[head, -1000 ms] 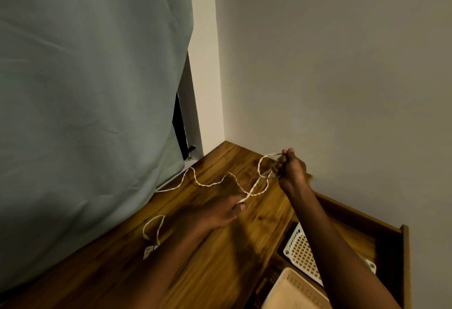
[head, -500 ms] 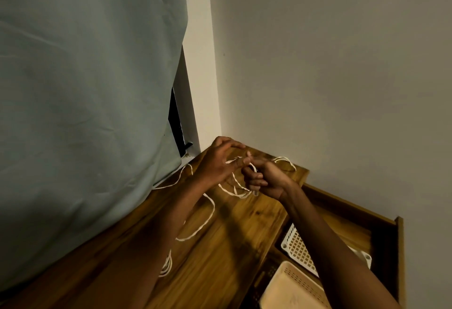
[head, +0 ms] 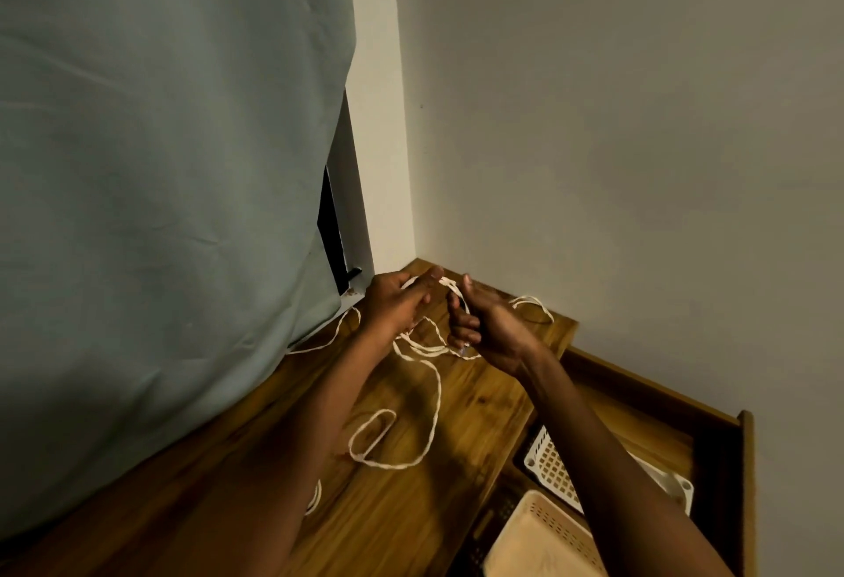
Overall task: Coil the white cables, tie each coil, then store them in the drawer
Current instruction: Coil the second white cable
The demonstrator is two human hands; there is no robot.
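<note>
Where the grey-green curtain hangs down at the left, its hem meets the wooden counter, and a strand of the white cable runs out from under it. Slack cable lies in loose loops on the counter, one long loop near the middle and a short bit showing beside the left forearm. Above the far corner, the left hand has its fingers curled round a strand, the thumb laid over it. Just beside it, the right hand keeps a closed grip on several gathered turns, which hang below the fist, and one more loop trails behind it toward the wall. Lower right, the drawer stands open, holding a white perforated basket and a cream basket.
</note>
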